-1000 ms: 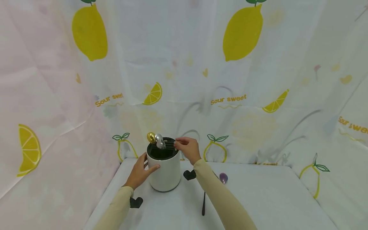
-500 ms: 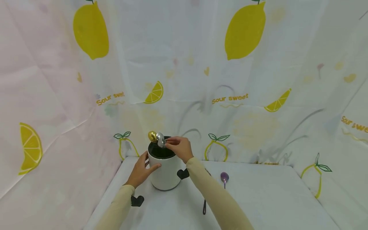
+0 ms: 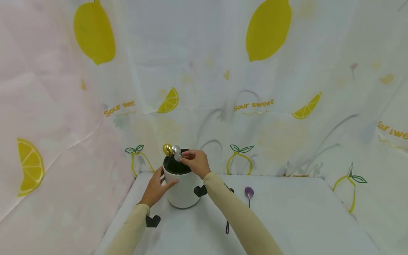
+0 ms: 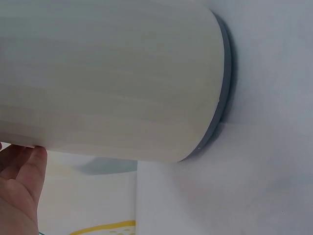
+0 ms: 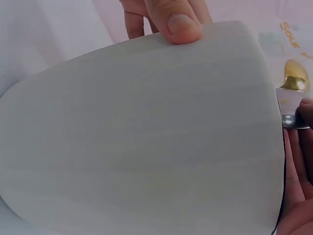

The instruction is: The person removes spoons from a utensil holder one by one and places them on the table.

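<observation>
A white cylindrical utensil holder (image 3: 182, 191) with a dark rim stands upright on the table. My left hand (image 3: 156, 188) grips its left side, the thumb lying across the front; the left wrist view shows fingertips (image 4: 36, 156) against the wall. Two spoons lean out of the top, a gold spoon (image 3: 167, 149) at the left and a silver spoon (image 3: 176, 152) beside it. With thumb and fingers my right hand (image 3: 197, 163) pinches the silver spoon at its bowl, just above the rim. The spoon handles are hidden inside the holder.
On the white table (image 3: 287, 212), a purple spoon (image 3: 249, 192) lies right of my right sleeve. A dark-handled utensil (image 3: 227, 226) lies partly hidden beneath that forearm. Behind the table hangs a lemon-printed cloth (image 3: 207, 88).
My right hand has moved left, from the holder's right rim to the silver spoon, and its fingers have closed on it. The left hand keeps its grip. The head view has tilted slightly.
</observation>
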The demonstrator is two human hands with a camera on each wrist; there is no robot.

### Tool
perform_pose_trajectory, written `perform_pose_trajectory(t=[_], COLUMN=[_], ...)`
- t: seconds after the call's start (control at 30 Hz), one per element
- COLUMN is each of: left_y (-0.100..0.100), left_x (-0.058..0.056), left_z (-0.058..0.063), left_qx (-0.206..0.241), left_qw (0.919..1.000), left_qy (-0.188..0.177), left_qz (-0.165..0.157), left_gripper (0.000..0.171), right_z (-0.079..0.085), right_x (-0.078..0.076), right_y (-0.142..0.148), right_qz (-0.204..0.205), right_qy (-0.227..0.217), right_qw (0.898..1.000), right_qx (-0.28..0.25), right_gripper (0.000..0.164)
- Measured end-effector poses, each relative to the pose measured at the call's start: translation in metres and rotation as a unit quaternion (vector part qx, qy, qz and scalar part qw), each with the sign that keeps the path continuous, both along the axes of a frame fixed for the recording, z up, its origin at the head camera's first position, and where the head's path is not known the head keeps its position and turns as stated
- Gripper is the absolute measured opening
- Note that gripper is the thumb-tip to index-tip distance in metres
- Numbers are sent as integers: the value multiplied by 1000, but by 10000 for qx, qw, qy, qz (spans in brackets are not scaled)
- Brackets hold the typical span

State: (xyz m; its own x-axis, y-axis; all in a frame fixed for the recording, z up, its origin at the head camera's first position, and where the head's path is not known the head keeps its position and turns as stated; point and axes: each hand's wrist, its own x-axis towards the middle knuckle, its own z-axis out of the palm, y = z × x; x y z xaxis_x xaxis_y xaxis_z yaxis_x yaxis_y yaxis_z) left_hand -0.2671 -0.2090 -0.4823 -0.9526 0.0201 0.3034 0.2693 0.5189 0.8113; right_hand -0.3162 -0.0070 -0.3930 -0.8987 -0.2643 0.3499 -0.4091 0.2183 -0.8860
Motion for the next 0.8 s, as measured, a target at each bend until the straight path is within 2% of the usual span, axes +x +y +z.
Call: perform_pose_trajectory(t=[0.23,0.43,0.63,0.8], left_y=[6,2,0,0], left_x=[-3,3,5,4], left_z=[0,-3,-1,-1], left_qx=[78,69,72,80], left_qw=[9998,10000,10000,9999], left_qy=[156,-3,-13,-71], left_qz=[-98,2,-24,-18], left_gripper=[96,99,100,100], right_z=[6,7,30,44], right_x=[2,5,9,12], right_y=[8,17,28,35], right_qz=[158,521,861,900], right_qy=[-142,-464,-520,-531], right_qw=[9988,9940,9902,9886], right_qx=[-439,-840,-967,-1083], right_gripper=[18,22,29,26])
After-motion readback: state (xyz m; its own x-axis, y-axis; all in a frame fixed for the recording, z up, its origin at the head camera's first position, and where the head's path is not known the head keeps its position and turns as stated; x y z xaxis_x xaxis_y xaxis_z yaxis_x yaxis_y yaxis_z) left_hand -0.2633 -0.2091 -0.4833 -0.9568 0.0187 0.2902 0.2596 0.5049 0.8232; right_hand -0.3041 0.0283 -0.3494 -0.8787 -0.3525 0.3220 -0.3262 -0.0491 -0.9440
